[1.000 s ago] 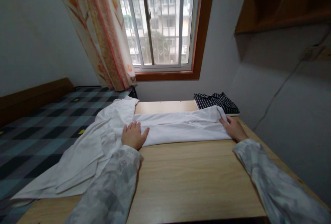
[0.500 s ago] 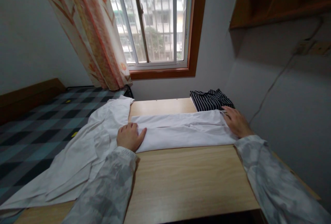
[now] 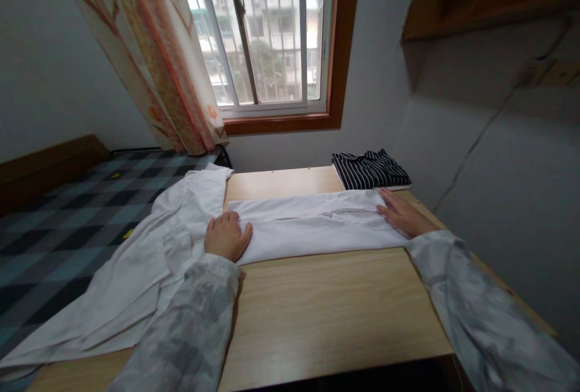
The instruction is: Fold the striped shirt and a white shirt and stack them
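Resting on a long, flat-folded strip of white cloth [image 3: 312,229], a person's L hand [image 3: 227,237] and R hand [image 3: 405,214] bracket its two ends atop a pale wood-grain table [image 3: 339,307]. L fingers lie side by side over the near-left end, thumb apart; R fingers stretch out flat on the right end, thumb slightly apart, neither hand clamped. Overhead at R, a brown wooden wall shelf [image 3: 446,26] w/ open compartments hangs in shadow (contents too dark to tell).

Count: 2 hands, 2 gray-and-white mottled sleeves [image 3: 183,319], 1 folded strip, 1 loose white cloth [image 3: 136,265] spread over table and bed (whether joined to the strip, can't tell; L hand covers the spot), and 1 folded black garment w/ white stripes [image 3: 369,171] just beyond the strip, a white edge showing beneath. On the blue-black-gray plaid bed cover [image 3: 49,247], 2 small yellow patches show.

Vs. 1 sec. ago, the R hand has let go of the strip's pinched, raised corner; that end now lies flat. The L hand stays approx. where it was.
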Motion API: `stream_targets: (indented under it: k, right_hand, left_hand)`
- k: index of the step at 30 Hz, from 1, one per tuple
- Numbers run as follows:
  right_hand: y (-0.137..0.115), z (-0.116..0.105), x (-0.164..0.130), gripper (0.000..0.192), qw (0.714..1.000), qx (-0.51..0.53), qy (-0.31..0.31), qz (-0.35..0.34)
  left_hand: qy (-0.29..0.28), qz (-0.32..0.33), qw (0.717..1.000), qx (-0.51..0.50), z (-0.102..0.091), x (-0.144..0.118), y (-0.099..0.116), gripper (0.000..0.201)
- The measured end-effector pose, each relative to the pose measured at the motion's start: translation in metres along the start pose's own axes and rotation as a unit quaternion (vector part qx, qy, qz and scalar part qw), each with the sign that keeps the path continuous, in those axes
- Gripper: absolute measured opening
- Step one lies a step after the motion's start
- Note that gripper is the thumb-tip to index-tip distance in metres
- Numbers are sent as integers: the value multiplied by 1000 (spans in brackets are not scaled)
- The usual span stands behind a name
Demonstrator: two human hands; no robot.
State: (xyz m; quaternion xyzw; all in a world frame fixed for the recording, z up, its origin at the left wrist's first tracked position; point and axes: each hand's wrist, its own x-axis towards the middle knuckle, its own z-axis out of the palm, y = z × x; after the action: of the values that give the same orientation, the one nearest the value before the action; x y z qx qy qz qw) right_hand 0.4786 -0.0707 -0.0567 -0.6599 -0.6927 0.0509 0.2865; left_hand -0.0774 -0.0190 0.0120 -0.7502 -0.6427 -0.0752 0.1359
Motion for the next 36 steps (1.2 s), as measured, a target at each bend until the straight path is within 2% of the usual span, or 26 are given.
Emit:
stream_targets:
  k: [4, 8, 11, 14, 17, 20, 23, 26, 31, 36]
  right_hand:
    - [18, -19, -5, 60, 992, 99, 47, 60]
    - [19, -23, -2, 54, 964, 198, 108, 140]
    - [10, -23, 1, 58, 934, 279, 159, 155]
    - [0, -24, 2, 61, 935, 266, 187, 138]
    - [-6, -27, 1, 60, 947, 249, 145, 140]
    - [-4, -33, -1, 57, 930, 308, 77, 183]
    - [3, -42, -9, 56, 920, 334, 65, 194]
    - [8, -52, -20, 65, 946, 273, 39, 172]
    - [2, -58, -27, 75, 971, 195, -90, 106]
    - [-4, -56, -25, 71, 978, 159, -113, 76]
  left_hand:
    - [0, 1, 1000, -11, 2, 1, -1, 50]
    - [2, 3, 1000, -11, 1, 2, 0, 50]
    - [1, 5, 1000, -12, 0, 2, 0, 51]
    - [4, 5, 1000, -15, 0, 1, 0, 50]
    - [2, 3, 1000, -18, 0, 1, 1, 49]
    - [1, 3, 1000, -20, 0, 1, 1, 49]
    - [8, 4, 1000, -21, -3, 1, 1, 47]
    - [35, 21, 999, -24, -9, 2, 1, 41]
    - [46, 52, 996, -50, -14, 3, 0, 36]
    - [35, 45, 997, -57, -12, 3, -1, 36]
